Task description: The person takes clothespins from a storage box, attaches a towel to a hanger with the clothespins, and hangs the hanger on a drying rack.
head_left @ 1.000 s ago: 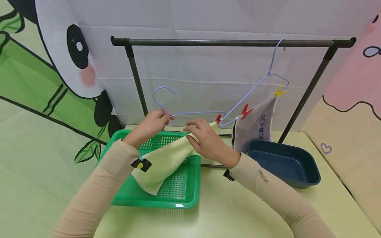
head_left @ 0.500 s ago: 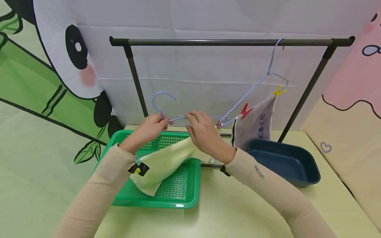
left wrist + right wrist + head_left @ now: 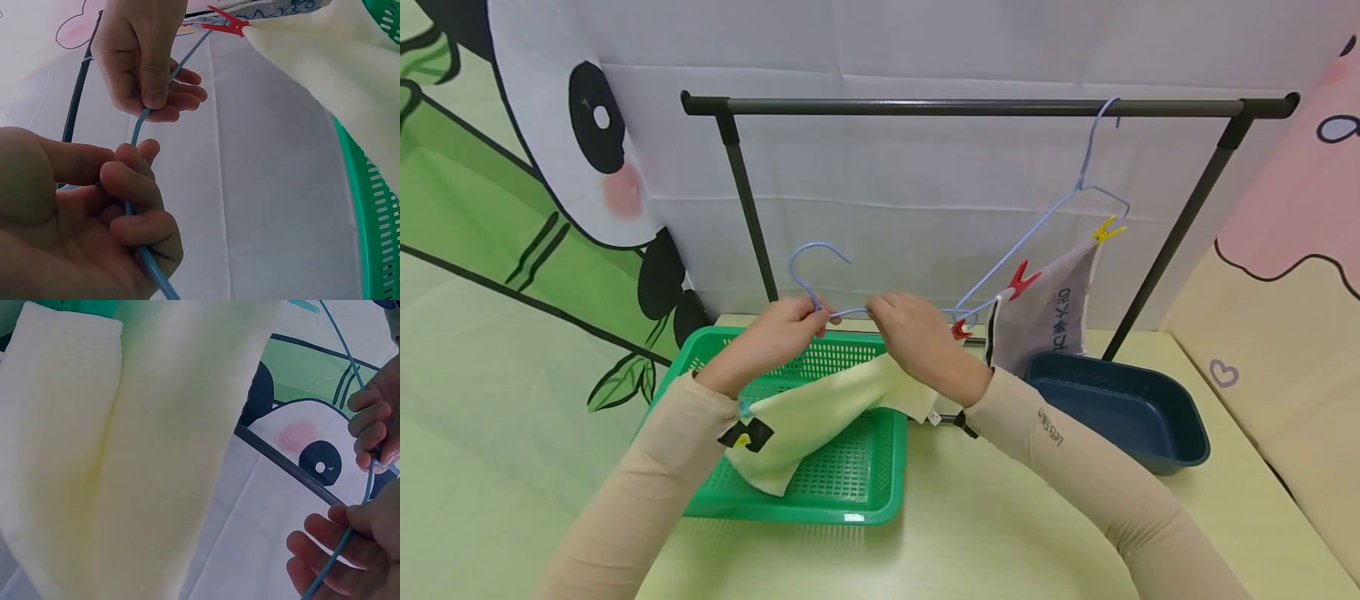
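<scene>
My left hand point(image 3: 786, 337) grips a blue wire hanger point(image 3: 818, 247) just below its hook, fingers curled round the wire in the left wrist view. My right hand point(image 3: 917, 337) pinches the hanger's arm between thumb and fingers, a little to the right of the left hand. From the hanger's right end, at a red clothespin point(image 3: 960, 330), hangs a pale yellow towel point(image 3: 827, 408). The towel droops below both hands, and its lower left part lies over the green basket point(image 3: 891, 492). In the right wrist view the towel point(image 3: 156, 437) fills the left side.
A dark metal rack point(image 3: 910, 108) stands behind. On its bar hangs a second blue hanger point(image 3: 1028, 233), with a grey cloth point(image 3: 1052, 317) clipped by red point(image 3: 1021, 283) and yellow clothespins point(image 3: 1107, 231). The held hanger's end overlaps this one. A navy basin point(image 3: 1120, 408) sits at the right.
My right hand has moved from over the towel to the hanger's wire and now pinches it. The held hanger and its hook have dropped slightly, and the red clothespin sits lower.
</scene>
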Demonstrator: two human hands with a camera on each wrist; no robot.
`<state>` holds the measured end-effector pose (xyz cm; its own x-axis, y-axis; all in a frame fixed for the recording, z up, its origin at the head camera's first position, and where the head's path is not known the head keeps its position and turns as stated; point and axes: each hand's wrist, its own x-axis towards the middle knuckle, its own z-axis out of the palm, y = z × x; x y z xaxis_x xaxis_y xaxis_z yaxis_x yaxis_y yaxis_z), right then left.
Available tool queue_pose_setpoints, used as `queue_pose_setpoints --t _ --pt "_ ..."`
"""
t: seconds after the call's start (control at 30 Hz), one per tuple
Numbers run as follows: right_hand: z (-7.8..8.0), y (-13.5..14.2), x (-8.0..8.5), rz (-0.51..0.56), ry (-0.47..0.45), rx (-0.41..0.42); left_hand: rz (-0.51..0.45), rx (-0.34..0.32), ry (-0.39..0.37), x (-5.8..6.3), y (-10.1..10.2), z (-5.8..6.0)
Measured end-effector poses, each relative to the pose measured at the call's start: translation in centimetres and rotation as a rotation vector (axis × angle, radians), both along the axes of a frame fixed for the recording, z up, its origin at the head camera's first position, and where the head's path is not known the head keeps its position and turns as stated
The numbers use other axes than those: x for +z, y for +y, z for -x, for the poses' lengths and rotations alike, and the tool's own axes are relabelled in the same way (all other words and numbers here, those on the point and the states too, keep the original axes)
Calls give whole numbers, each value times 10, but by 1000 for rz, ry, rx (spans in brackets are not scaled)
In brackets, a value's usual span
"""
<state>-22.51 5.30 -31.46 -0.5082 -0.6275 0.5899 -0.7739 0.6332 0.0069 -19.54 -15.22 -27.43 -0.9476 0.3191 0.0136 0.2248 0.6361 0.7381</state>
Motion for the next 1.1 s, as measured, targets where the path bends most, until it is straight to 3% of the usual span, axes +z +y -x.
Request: queue_pose_setpoints --t 0.37,0.53,0.73,0.93,1.1 --pt "-6 2 10 -66 -69 -50 41 -52 -20 0 -14 -9" --pt "-8 2 19 -130 -104 -56 59 -61 -19 6 -20 -12" --pt "-10 4 35 -165 -104 -82 64 -66 47 17 -20 -14" --pt "-6 9 49 -177 -87 -83 72 -31 68 25 -15 -12" --pt "-4 13 62 -217 -91 -121 99 -13 133 30 -7 -10"
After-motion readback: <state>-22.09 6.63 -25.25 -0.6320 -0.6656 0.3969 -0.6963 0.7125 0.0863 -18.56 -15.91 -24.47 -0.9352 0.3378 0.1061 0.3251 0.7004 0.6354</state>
